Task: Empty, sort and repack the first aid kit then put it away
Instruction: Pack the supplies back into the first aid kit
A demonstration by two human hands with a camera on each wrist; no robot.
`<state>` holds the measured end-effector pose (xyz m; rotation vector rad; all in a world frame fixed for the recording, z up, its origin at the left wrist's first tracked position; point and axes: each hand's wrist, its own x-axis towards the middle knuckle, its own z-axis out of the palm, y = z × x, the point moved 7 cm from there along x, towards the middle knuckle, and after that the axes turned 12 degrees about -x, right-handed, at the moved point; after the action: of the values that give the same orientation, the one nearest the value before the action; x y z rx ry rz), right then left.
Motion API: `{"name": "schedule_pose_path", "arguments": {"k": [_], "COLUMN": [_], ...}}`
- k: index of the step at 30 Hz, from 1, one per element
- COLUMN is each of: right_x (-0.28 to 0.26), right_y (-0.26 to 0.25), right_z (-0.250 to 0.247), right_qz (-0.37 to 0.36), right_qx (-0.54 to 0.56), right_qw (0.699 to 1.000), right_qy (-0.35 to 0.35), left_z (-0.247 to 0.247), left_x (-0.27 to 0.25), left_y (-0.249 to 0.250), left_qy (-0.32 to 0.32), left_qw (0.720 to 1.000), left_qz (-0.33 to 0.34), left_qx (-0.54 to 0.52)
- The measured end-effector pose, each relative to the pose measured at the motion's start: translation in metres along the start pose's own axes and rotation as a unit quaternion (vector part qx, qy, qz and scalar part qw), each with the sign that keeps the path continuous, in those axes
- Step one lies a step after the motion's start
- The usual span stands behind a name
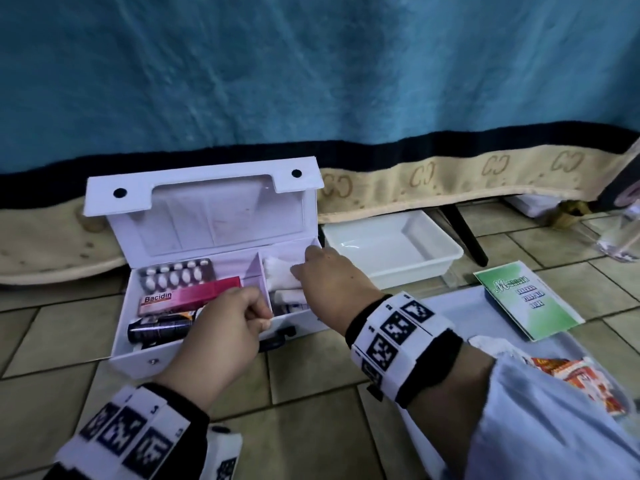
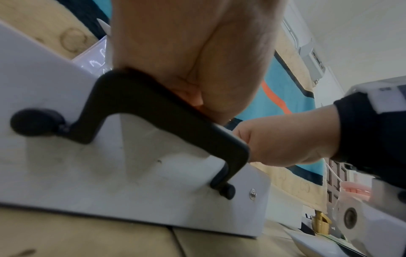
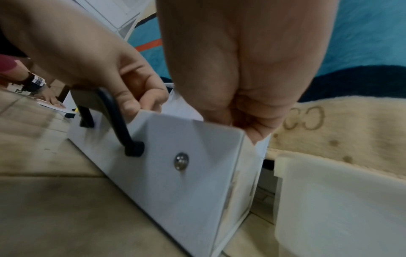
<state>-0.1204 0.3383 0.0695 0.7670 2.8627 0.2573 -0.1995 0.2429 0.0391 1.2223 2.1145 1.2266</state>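
Note:
The white first aid box stands open on the tiled floor, its lid upright. Its left compartment holds a blister pack, a pink Bacidin carton and a dark tube. White gauze lies in the right compartment. My left hand grips the front wall by the divider, above the black handle. My right hand reaches into the right compartment and pinches the gauze; its fingertips are hidden in the wrist view, where only the right palm shows over the box.
An empty white plastic tray sits right of the box under the blue blanket. A green leaflet and red-orange sachets lie on a pale tray at the right. A black leg stands behind.

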Motion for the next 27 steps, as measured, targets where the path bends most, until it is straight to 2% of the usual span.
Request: {"name": "schedule_pose_path", "arguments": {"k": [6, 9, 13, 16, 20, 25, 27], "right_x": [-0.022, -0.049, -0.107, -0.146, -0.179, -0.183, -0.177], "right_y": [0.037, 0.091, 0.188, 0.252, 0.299, 0.309, 0.311], "right_z": [-0.023, -0.039, -0.051, -0.024, 0.044, 0.104, 0.117], "right_qz": [0.036, 0.077, 0.204, 0.272, 0.304, 0.298, 0.287], "right_qx": [0.029, 0.045, 0.074, 0.039, -0.013, 0.044, 0.069], "right_qw": [0.997, 0.992, 0.973, 0.962, 0.938, 0.923, 0.923], "right_qy": [0.069, 0.084, 0.075, -0.006, -0.165, -0.240, -0.248], "left_z": [0.000, 0.000, 0.012, 0.047, 0.118, 0.202, 0.219], "left_x": [0.000, 0.000, -0.001, 0.002, 0.013, 0.025, 0.029], "left_y": [0.006, 0.018, 0.064, 0.111, 0.157, 0.171, 0.170], "left_qy": [-0.002, -0.023, -0.043, -0.078, -0.155, -0.294, -0.309], "left_qw": [1.000, 0.997, 0.984, 0.980, 0.961, 0.912, 0.900], "left_qz": [0.003, 0.015, 0.071, 0.121, 0.168, 0.167, 0.153], "left_qx": [0.021, 0.078, 0.160, 0.140, 0.155, 0.235, 0.265]}}
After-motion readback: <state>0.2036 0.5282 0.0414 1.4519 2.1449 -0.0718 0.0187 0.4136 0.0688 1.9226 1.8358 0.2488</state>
